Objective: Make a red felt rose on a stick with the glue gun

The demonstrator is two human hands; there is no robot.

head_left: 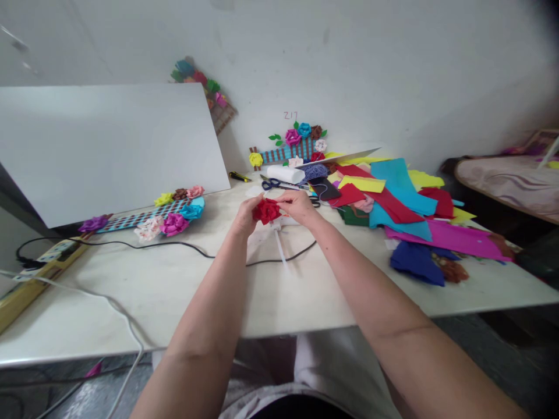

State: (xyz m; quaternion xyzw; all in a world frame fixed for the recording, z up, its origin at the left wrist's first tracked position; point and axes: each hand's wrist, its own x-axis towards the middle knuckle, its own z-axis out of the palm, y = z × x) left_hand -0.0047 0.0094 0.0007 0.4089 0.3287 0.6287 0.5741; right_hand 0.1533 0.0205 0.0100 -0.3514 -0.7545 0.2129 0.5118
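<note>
A red crepe-paper flower (267, 212) is held over the middle of the table between my two hands. My left hand (248, 214) is closed on its left side. My right hand (297, 206) pinches its upper right edge with the fingertips. Just below the flower, a pale translucent stick (282, 250) points toward me from a whitish object partly hidden by my hands. Behind my hands lie dark-handled scissors (271, 184) and a white roll (285, 174).
Coloured paper sheets (402, 189) are heaped on the right. Two flower-decorated woven panels, one on the left (144, 216) and one at the wall (288, 150), flank a white board (109, 145). A black cable (174, 243) crosses the table (183, 291). A yellow cutter (239, 176) lies behind.
</note>
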